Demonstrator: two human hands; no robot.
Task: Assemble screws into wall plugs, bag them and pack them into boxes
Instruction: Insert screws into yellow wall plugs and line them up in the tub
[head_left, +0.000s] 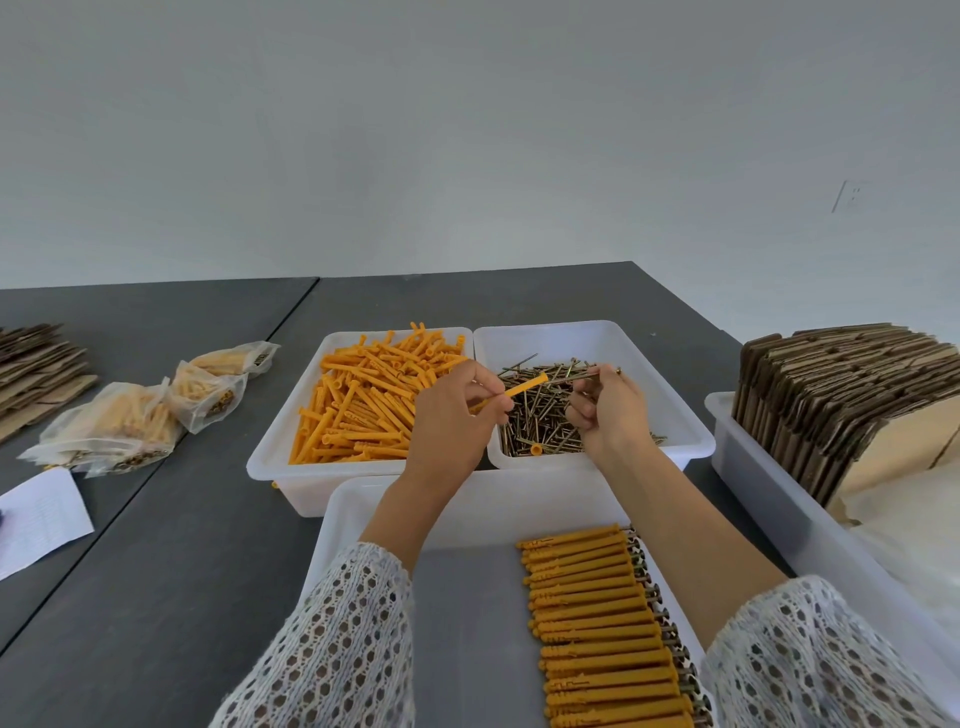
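Two hands up over the bins: the left hand (457, 410) pinches an orange wall plug (522, 388) pointing toward 2 o'clock, and the right hand (605, 410) grips a screw (576, 375) whose tip meets the plug's open end. Both sit above the screw tray (597, 338), with the plug tray (291, 415) at 9 o'clock. Finished plugs (602, 629) line the near tray at 6 o'clock, and filled bags (156, 410) rest on the counter (182, 545) further left.

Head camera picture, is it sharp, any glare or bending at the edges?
Head view: soft even light, no harsh glare; the wall plug in the left hand and the right hand read fairly sharp; wide-angle bending curves the table edges and stretches the sleeves; the bags look softer.
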